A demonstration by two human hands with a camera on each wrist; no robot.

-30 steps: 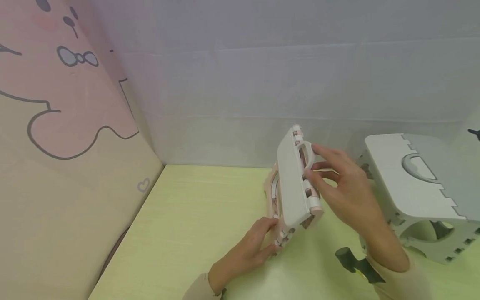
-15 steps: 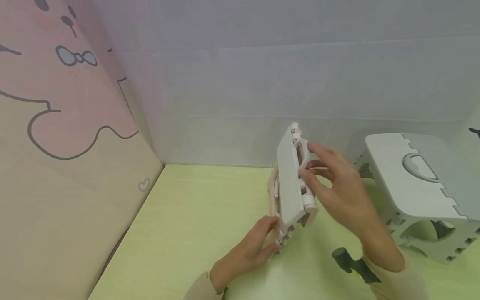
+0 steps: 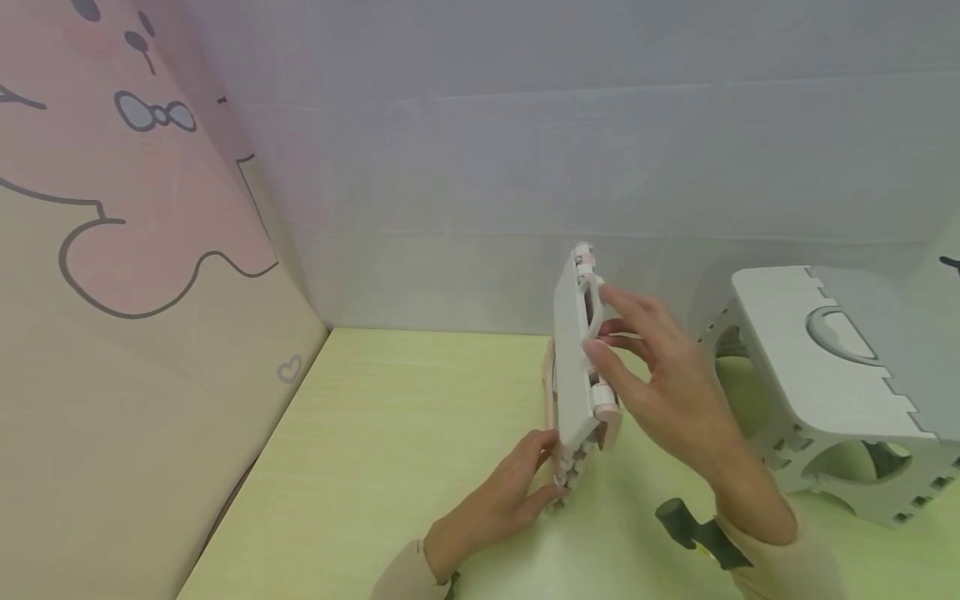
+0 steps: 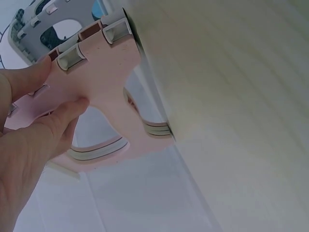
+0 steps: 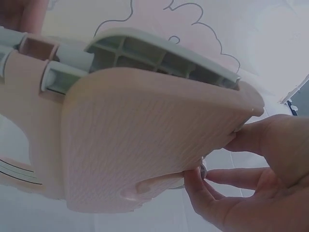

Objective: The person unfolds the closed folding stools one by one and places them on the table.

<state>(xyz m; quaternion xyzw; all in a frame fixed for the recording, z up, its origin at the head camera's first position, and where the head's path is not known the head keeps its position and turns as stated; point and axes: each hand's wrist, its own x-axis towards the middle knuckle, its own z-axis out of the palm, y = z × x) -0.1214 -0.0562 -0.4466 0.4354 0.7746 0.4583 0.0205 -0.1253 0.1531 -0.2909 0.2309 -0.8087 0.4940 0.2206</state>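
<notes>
A pink-and-white folding step stool [image 3: 572,358] stands on edge on the table, its two top halves folded up close together. My left hand [image 3: 495,500] grips its near end low down, thumb and fingers on the pink leg panel [image 4: 104,63]. Higher up, my right hand [image 3: 671,387] pinches the stool at the white handle loop [image 3: 594,310] along the fold. From the right wrist side, the pink textured half [image 5: 130,130] shows with the ribbed underside of the white half [image 5: 154,55] behind it.
A white-and-grey folding stool [image 3: 813,358] stands unfolded to the right, close to my right forearm. A pale wall sheet [image 3: 450,208] rises behind the yellow-green table [image 3: 390,408]. At left hangs a cloth [image 3: 142,400] with a pink cartoon print.
The folding stool's top halves have come closer together, its upper edge swinging left. My right hand moved left with it, while my left hand stays nearly in place.
</notes>
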